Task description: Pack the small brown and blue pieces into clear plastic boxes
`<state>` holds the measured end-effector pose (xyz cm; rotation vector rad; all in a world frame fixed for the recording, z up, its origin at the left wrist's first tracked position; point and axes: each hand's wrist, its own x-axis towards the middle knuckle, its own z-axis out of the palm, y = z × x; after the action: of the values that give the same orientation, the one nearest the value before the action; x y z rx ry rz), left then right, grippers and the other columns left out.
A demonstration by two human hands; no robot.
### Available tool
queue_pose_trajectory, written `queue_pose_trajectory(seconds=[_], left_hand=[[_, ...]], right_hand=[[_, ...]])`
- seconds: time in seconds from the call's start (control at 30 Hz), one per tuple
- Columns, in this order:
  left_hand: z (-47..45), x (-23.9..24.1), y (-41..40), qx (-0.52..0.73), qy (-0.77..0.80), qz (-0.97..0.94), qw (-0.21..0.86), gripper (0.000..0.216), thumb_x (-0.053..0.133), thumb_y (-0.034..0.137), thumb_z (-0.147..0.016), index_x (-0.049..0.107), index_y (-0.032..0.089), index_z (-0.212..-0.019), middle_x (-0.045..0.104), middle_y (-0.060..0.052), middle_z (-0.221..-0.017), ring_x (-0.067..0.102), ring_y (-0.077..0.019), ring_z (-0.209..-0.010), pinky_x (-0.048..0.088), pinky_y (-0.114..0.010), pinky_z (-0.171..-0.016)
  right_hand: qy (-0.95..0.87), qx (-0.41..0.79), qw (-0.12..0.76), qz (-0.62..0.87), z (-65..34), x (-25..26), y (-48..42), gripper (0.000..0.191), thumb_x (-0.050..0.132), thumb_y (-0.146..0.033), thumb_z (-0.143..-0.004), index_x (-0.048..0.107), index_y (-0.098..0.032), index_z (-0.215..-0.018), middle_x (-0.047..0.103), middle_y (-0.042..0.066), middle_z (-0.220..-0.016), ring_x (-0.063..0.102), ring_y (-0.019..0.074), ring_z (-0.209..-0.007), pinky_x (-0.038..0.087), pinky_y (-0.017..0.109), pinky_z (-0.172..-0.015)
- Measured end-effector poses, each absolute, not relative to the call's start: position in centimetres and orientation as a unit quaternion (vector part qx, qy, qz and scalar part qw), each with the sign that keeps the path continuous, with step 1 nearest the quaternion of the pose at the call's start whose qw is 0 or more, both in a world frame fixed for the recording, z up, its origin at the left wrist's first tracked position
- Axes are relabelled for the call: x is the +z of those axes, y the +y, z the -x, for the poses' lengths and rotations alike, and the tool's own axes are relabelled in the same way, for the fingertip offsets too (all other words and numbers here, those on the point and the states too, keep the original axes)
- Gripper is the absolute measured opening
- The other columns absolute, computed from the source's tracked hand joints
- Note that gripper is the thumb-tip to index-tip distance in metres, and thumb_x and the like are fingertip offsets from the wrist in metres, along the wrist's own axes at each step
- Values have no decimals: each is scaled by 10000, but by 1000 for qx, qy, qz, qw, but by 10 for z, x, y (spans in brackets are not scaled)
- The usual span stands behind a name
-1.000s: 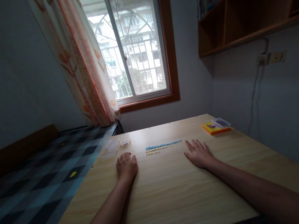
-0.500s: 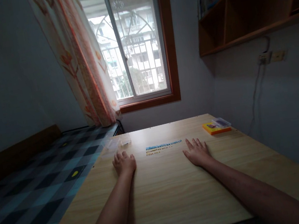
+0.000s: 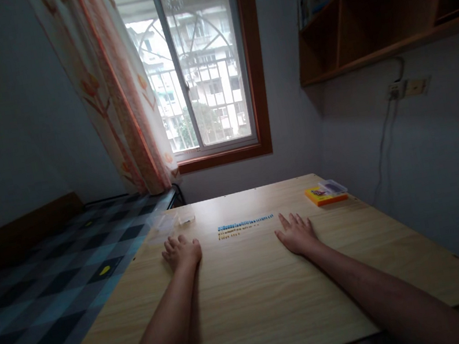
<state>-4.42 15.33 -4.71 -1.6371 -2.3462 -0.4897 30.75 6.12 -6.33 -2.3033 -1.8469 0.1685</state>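
Note:
Both my hands lie palm down on a light wooden table (image 3: 260, 302). My left hand (image 3: 181, 251) rests with its fingers stretched forward and holds nothing. My right hand (image 3: 296, 233) lies flat with fingers spread, also holding nothing. Between the two hands, a little farther away, runs a row of small blue pieces (image 3: 244, 223) with a shorter row of yellow pieces (image 3: 235, 231) just below it. Neither hand touches the rows.
An orange box (image 3: 325, 195) with a clear lid lies at the table's far right. Clear plastic containers (image 3: 176, 218) sit at the far left corner. A checked bed cover (image 3: 34, 293) lies left of the table; a window, a curtain and wall shelves are beyond.
My left hand has uncurled from a loose fist to fingers stretched out and shifted slightly left. The view has drifted a little right and up. My right hand stays flat.

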Motion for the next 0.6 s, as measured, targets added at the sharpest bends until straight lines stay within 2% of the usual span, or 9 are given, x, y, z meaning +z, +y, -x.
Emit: queue_pose_trajectory(seconds=[0.27, 0.6], left_hand=[[47, -56, 164, -157, -806, 562, 99, 642, 439, 516, -867, 542, 119, -1361, 357, -224, -1550, 259, -380, -1447, 202, -551, -1142], [51, -60, 170, -177, -811, 547, 108, 674, 467, 530, -849, 526, 112, -1374, 362, -233, -1541, 256, -401, -1439, 207, -577, -1132]], right_hand=[[-619, 58, 79, 779, -306, -62, 59, 734, 260, -599, -958, 155, -245, -1592, 198, 154, -1630, 147, 327, -1491, 36, 551, -1150], [-618, 52, 83, 780, -306, -61, 60, 731, 257, -611, -954, 175, -257, -1589, 205, 148, -1629, 155, 323, -1488, 37, 543, -1150]])
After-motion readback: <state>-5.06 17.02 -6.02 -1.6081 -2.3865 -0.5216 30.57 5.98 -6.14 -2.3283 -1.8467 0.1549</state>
